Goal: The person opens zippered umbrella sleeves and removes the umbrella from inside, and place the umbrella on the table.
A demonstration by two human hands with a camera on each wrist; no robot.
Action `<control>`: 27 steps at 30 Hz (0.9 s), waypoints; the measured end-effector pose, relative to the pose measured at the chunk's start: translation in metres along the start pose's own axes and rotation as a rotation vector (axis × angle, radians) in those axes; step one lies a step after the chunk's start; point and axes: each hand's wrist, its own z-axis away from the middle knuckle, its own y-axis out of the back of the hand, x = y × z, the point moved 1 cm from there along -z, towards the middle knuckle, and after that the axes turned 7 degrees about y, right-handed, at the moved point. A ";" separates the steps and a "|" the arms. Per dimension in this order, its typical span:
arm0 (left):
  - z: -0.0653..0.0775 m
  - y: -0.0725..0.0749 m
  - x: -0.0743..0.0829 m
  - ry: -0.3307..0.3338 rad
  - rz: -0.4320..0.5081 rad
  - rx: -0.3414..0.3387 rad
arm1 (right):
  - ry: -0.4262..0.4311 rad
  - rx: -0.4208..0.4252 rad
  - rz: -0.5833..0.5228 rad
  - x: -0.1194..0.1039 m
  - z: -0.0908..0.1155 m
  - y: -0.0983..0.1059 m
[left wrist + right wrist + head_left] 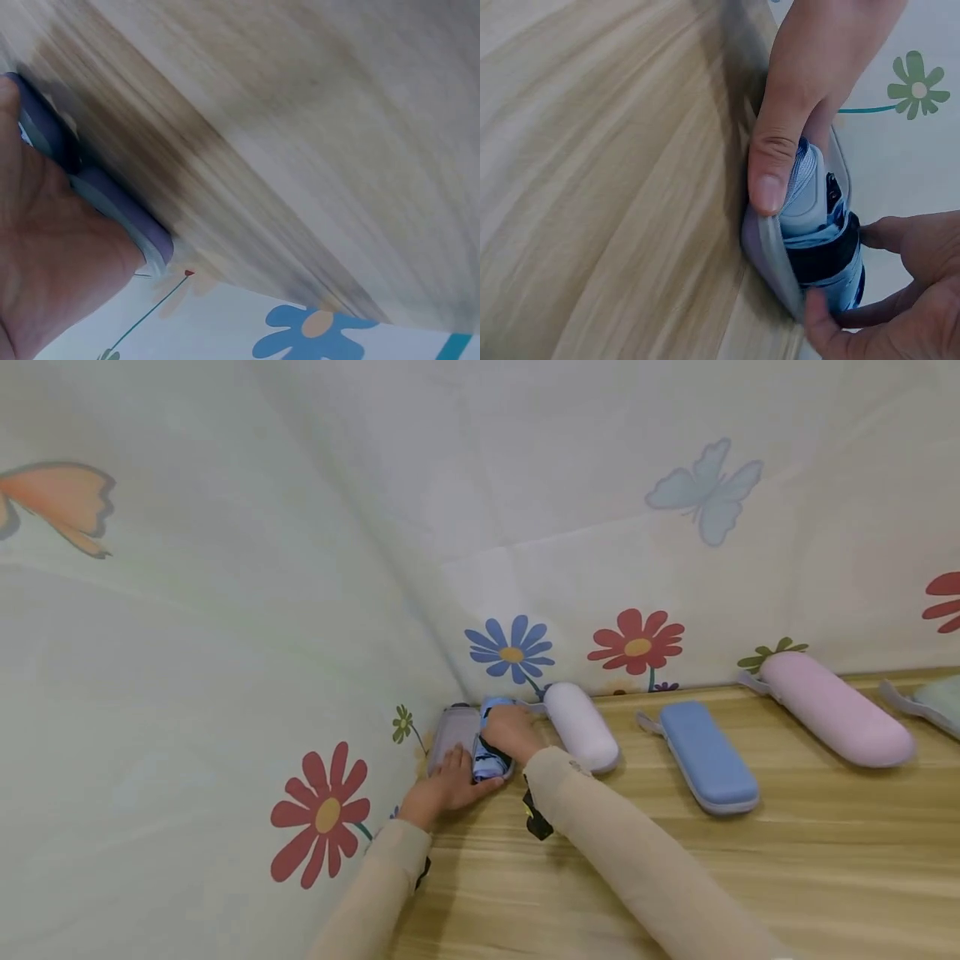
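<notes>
Two sleeves [637,852] lead to one opened case [453,731], left grip [446,785] uncurled, right grip [512,732] pinching one bundle [489,766].

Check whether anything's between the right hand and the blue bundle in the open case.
Nothing visible: the right hand holds the blue bundle directly. The left hand rests on the open case, beside the bundle, not in between.

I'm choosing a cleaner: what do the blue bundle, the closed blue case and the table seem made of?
Blue bundle: probably thin, slightly shiny cloth, by its creased folds. Closed blue case: perhaps moulded foam or plastic, matte, smoothly rounded. Table: wood or wood-look laminate, satin, with streaked grain.
</notes>
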 end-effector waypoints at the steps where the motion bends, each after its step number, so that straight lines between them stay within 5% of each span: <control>1: 0.001 -0.001 0.000 0.000 -0.005 0.001 | 0.008 0.001 -0.017 -0.001 0.000 -0.002; 6: 0.004 -0.001 -0.003 0.011 0.005 -0.002 | 0.034 0.020 -0.087 -0.007 -0.001 -0.008; 15: 0.003 -0.004 0.001 0.004 0.011 0.000 | -0.191 0.031 -0.184 0.000 0.003 -0.010; 27: 0.000 -0.005 0.002 0.018 -0.001 0.033 | -0.103 0.034 -0.213 0.017 0.004 -0.001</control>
